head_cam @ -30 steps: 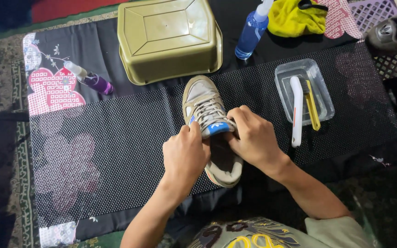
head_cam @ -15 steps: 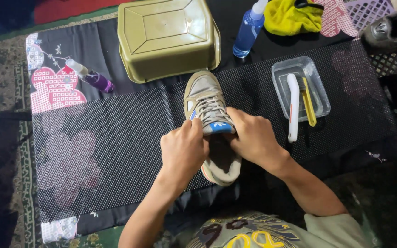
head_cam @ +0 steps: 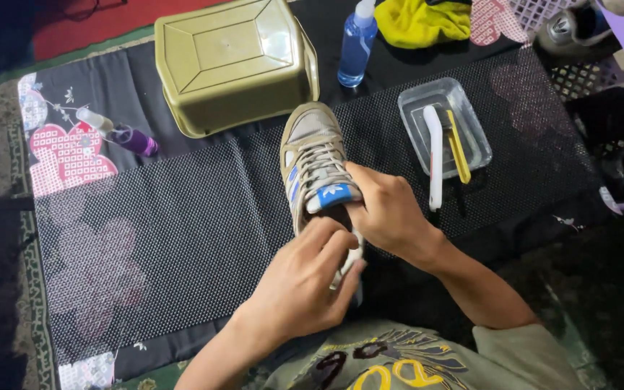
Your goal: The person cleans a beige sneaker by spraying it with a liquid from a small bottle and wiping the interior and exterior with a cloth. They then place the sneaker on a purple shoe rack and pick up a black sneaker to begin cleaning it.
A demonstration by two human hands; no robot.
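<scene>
Sneaker (head_cam: 313, 155), beige/grey w/ white laces and blue tongue tab, lies toe-away on the black dotted anti-slip mat (head_cam: 182, 217), approx mat centre. Heel end hidden under both hands.

Left hand (head_cam: 305, 285): over the heel/collar area, fingers curled narrow and pointing into the shoe opening; touching the collar. Whether it pinches anything inside: cannot tell.

Right hand (head_cam: 388, 213): closed on the right side of the sneaker at the tongue, thumb pressed by the blue tab, fingers wrapped tight around the upper.

Edges / room:
- Toe sits just beside the rim of the upturned olive plastic basin (head_cam: 236, 61); small gap, not touching as far as visible.
- Blue spray bottle (head_cam: 357, 45) stands beyond the toe, to its right, near the basin's corner.
- Clear rectangular tray (head_cam: 471, 119) right of the sneaker, apart from it; holds a white brush (head_cam: 435, 155) and a yellow brush (head_cam: 458, 144); white handle sticks out over the tray's near edge, close to the right hand.
- Left of sneaker: wide open stretch of mat. Small purple bottle (head_cam: 128, 136) lies well apart at the mat's far-left edge.
- Yellow cloth (head_cam: 424, 22) at far edge.
</scene>
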